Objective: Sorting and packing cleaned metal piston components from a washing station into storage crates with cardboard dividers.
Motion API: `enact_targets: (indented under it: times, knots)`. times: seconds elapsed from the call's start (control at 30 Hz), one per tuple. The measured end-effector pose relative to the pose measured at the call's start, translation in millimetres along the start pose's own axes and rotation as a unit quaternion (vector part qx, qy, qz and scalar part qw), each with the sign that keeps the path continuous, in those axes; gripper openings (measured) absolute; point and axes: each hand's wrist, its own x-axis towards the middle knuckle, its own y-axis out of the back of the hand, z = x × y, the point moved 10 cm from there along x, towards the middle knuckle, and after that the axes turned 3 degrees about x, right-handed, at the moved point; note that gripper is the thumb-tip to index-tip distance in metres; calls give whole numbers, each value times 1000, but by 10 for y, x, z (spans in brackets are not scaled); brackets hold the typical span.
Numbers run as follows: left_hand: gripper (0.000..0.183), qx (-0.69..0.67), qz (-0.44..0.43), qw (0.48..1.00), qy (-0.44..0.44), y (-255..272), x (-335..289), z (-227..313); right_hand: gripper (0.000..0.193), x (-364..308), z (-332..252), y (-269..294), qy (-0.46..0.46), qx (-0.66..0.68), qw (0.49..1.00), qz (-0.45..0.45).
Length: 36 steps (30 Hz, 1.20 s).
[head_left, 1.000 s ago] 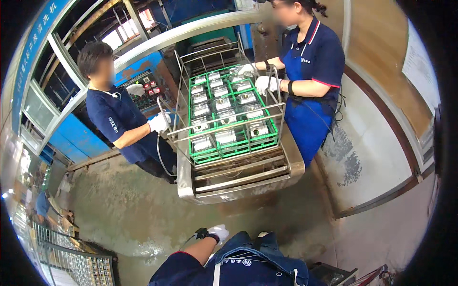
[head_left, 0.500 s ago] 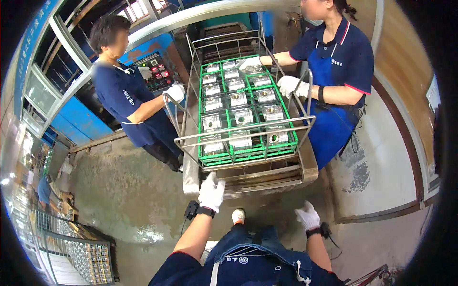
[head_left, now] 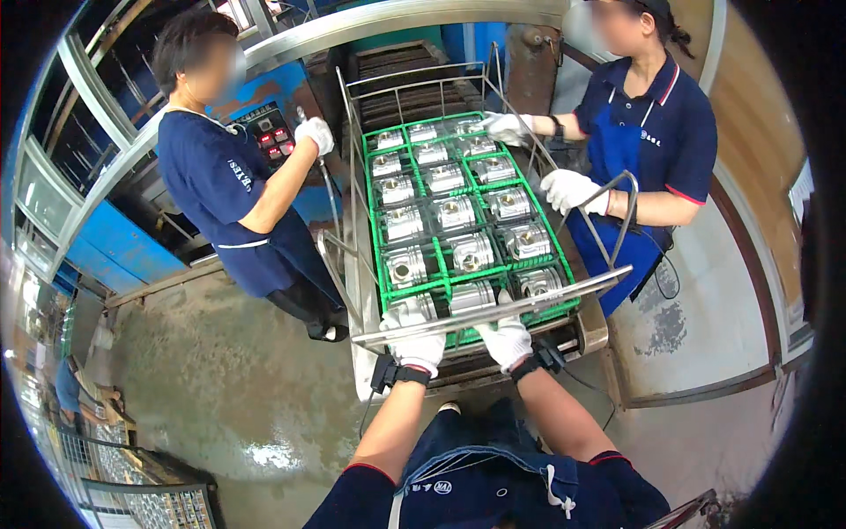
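Observation:
My left hand (head_left: 416, 344), in a white glove, reaches under the front bar of a metal rack to the near left of a green wire basket (head_left: 445, 282). Its fingers curl over the basket's near edge; the bar hides part of the hand. My right hand (head_left: 505, 342), also gloved, is closed on the same edge farther right, thumb side up. Rows of shiny metal pistons (head_left: 471, 252) stand in the basket's cells. The metal rack (head_left: 493, 310) surrounds the basket and is tilted, its front bar higher at the right.
At left, a co-worker's gloved hand (head_left: 315, 136) holds a grey hose near a control panel (head_left: 275, 139). Another co-worker's gloved hands (head_left: 571, 189) touch the rack and basket from the right. A metal-edged bench (head_left: 366, 375) supports the basket over a wet floor (head_left: 247, 379).
Both my hands have moved forward to the basket's near edge. The rack has shifted and tilted relative to the basket. The left co-worker has let go of the rack and raised a hose.

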Motion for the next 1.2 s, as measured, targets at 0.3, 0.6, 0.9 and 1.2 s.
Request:
enact_targets:
  times: [0.3, 0.6, 0.9, 1.2]
  knots:
    - [58, -15, 173, 985, 3, 395, 176, 108, 101, 589, 507, -402, -215, 77, 973, -34]
    - [60, 31, -68, 997, 11, 251, 518, 225, 73, 505, -238, 7, -76, 229, 966, 97]
    - [55, 76, -194, 972, 107, 139, 546, 177, 54, 424, -644, 334, 76, -108, 978, 162]
    - [54, 150, -247, 955, 62, 167, 547, 345, 39, 174, -324, -209, 224, -155, 957, 103]
